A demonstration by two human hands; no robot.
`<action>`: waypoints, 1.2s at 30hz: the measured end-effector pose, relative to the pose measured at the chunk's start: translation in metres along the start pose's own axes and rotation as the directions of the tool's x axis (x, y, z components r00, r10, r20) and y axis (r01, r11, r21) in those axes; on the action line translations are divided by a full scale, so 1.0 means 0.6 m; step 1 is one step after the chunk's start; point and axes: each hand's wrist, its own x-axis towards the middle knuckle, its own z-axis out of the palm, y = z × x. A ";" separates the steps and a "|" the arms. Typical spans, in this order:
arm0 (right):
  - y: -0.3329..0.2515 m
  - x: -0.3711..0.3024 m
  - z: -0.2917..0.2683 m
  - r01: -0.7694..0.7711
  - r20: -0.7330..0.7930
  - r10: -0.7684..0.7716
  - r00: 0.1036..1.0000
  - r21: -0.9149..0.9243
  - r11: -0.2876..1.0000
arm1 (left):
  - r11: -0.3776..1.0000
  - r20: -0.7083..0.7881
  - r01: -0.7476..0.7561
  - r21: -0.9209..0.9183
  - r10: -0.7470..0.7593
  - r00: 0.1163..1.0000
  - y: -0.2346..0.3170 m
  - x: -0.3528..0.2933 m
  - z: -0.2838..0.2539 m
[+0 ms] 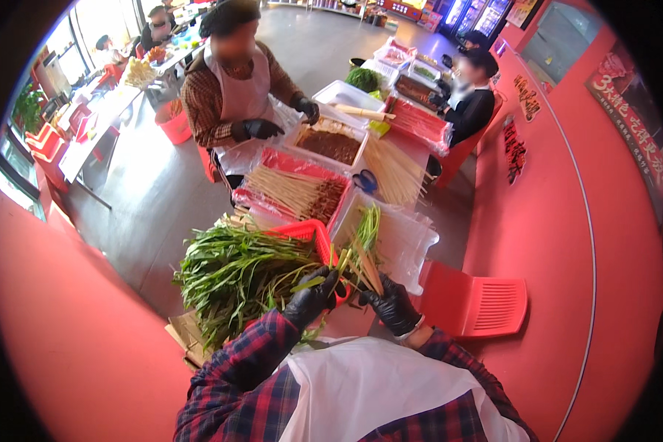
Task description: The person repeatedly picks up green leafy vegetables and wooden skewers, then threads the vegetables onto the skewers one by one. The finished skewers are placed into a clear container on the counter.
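Note:
My left hand (311, 300), in a black glove, is closed on a green leafy stem (341, 261) beside the heap of long leafy greens (247, 269). My right hand (394, 306), also gloved in black, grips several wooden skewers (366, 269) that point up and away from me. The two hands are close together over the near end of the table. Just beyond them, a bunch of trimmed green stems (368, 228) lies at the edge of a clear plastic tray (398, 247). A red basket (313, 234) stands partly hidden behind the greens.
Farther along stand a red tray of skewered meat (295, 184), a white tub of brown meat (331, 146), blue-handled scissors (365, 180) and loose skewers (399, 169). A co-worker (236, 88) stands at left, another (475, 96) sits beyond. A red chair (475, 302) is at my right.

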 end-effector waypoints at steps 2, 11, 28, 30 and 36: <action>0.022 0.002 -0.002 -0.043 0.015 0.041 0.999 0.203 0.978 | 0.996 0.021 0.052 -0.077 -0.050 0.999 0.011 -0.006 0.010; 0.011 0.013 -0.018 0.019 0.025 -0.019 1.000 -0.006 1.000 | 0.981 0.163 0.179 0.081 -0.190 0.968 -0.001 0.000 0.021; 0.168 -0.002 -0.159 -0.363 -0.106 0.400 0.911 0.256 0.896 | 0.814 0.292 0.567 0.131 -0.578 0.762 -0.049 0.017 -0.016; 0.229 -0.006 -0.196 -0.329 -0.209 0.370 0.905 0.208 0.921 | 0.845 0.280 0.525 0.098 -0.530 0.800 -0.052 0.066 -0.005; 0.349 -0.111 -0.398 -0.183 -0.602 0.373 0.706 0.354 0.917 | 0.902 0.158 0.432 0.011 -0.428 0.890 -0.059 0.228 0.040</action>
